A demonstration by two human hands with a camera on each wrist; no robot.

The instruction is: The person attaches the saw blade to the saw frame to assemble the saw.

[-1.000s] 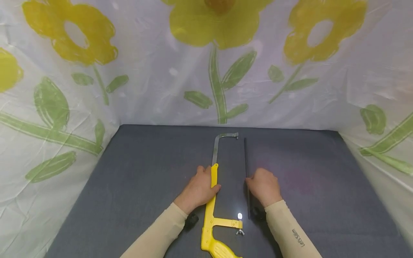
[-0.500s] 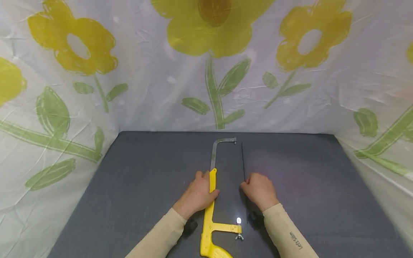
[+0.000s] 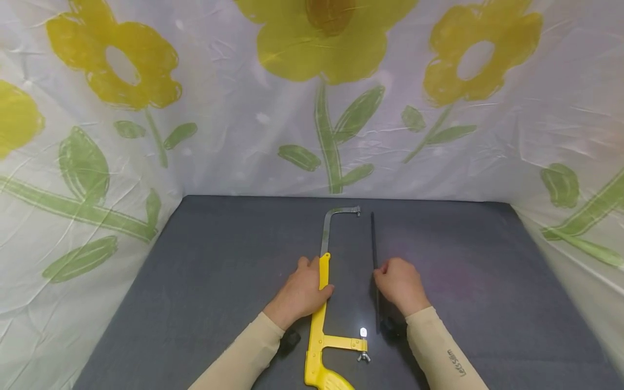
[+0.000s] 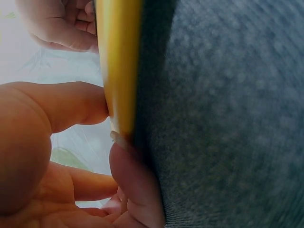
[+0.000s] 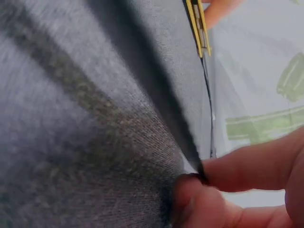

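Hacksaw frame (image 3: 318, 326), one: yellow body; silver bent arm (image 3: 325, 233) toward 12 o'clock, yellow handle (image 3: 332, 379) toward 6, silver wing nut (image 3: 363, 357) near 5; gripped by left hand (image 3: 299, 290). Blade (image 3: 374, 238), one: dark, thin, straight; lengthwise near 12-to-6, apart from frame at 3 o'clock; pinched by right hand (image 3: 401, 283).

On the head camera I count one yellow hacksaw frame (image 3: 317, 325), one dark blade (image 3: 374, 238) and one wing nut (image 3: 363, 356). I see two grips, the left grip (image 3: 301, 288) and the right grip (image 3: 402, 283), two beige sleeves (image 3: 244, 346), two dark lumps (image 3: 290, 342), one tabletop (image 3: 219, 271), and four yellow flowers (image 3: 322, 49), wholly or partly in view, on the backdrop (image 3: 219, 146).
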